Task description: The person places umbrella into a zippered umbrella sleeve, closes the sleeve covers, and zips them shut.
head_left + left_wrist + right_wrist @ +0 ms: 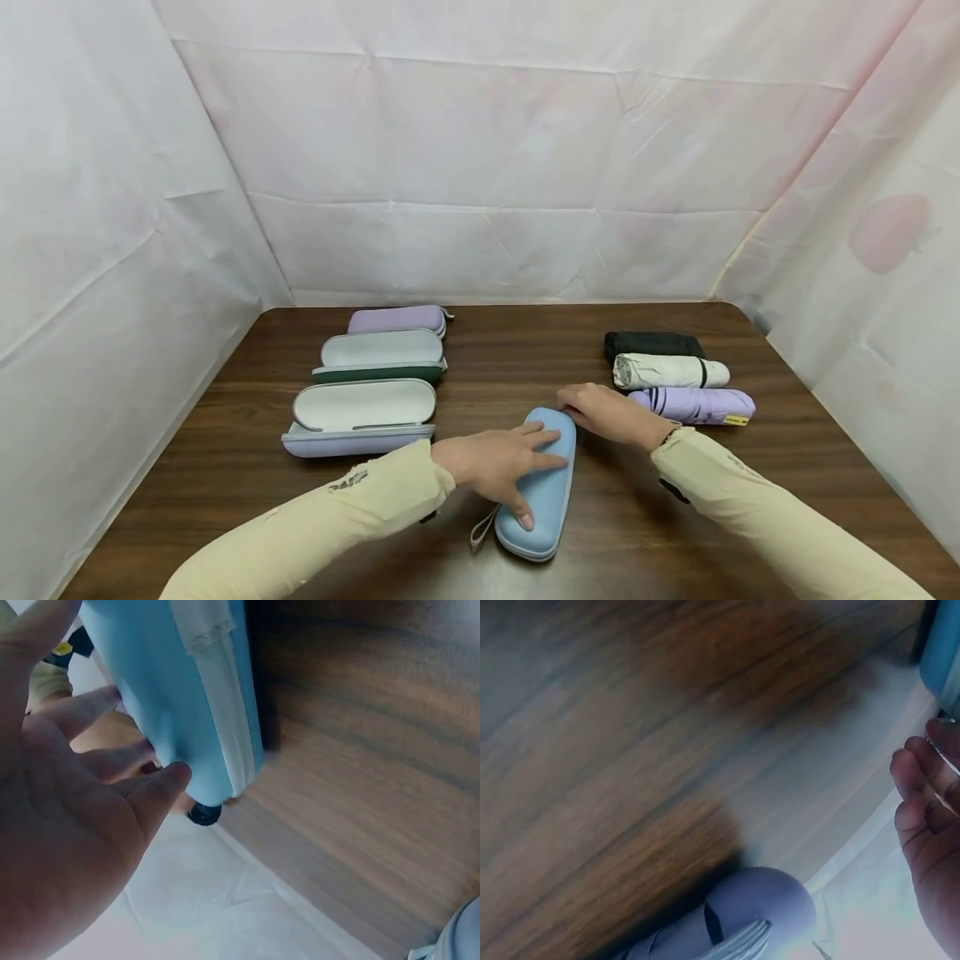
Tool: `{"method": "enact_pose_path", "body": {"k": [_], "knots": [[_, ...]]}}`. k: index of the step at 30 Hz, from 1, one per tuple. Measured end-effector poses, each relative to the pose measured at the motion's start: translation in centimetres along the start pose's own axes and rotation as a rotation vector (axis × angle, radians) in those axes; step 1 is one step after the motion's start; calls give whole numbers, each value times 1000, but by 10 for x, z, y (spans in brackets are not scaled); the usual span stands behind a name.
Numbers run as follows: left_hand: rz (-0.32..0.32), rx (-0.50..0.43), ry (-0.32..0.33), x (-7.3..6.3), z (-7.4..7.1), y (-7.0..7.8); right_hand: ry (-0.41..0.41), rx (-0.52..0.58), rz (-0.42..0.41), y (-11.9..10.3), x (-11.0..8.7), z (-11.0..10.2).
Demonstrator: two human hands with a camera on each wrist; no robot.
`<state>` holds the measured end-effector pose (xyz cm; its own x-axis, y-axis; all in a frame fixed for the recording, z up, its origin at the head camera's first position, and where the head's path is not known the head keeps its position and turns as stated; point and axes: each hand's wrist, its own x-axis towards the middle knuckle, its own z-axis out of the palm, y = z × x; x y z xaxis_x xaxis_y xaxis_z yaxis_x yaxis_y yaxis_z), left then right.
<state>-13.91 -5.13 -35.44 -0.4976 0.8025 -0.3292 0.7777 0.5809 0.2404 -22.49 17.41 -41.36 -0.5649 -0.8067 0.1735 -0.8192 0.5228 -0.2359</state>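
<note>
A light blue zip case (542,500) lies on the table, its lid down, with a wrist loop (483,528) at its near left. My left hand (498,462) rests on the lid with fingers spread. In the left wrist view, that hand (82,795) is against the blue case (161,690), whose pale zip band (225,705) runs along the side. At the far end of the case, my right hand (609,411) has curled fingers. The right wrist view shows the right hand (934,817) pinching at the case's end (941,660), seemingly on the zip pull, which is mostly hidden.
At left lie a closed purple case (397,319), an open green case (378,373) and an open lavender case (360,442). To the right are folded umbrellas: black (652,343), white (670,372) and purple (697,405). White sheeting (480,167) surrounds the wooden table (247,483).
</note>
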Motion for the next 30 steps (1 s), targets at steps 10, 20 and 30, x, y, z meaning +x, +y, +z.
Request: {"method": "enact_pose_path", "body": {"k": [10, 20, 30], "knots": [[25, 39, 33, -1, 9, 3, 29, -61, -40, -1, -9, 8], [35, 25, 66, -4, 11, 7, 27, -47, 46, -11, -15, 13], [36, -1, 131, -8, 14, 11, 48, -16, 95, -24, -21, 11]]}}
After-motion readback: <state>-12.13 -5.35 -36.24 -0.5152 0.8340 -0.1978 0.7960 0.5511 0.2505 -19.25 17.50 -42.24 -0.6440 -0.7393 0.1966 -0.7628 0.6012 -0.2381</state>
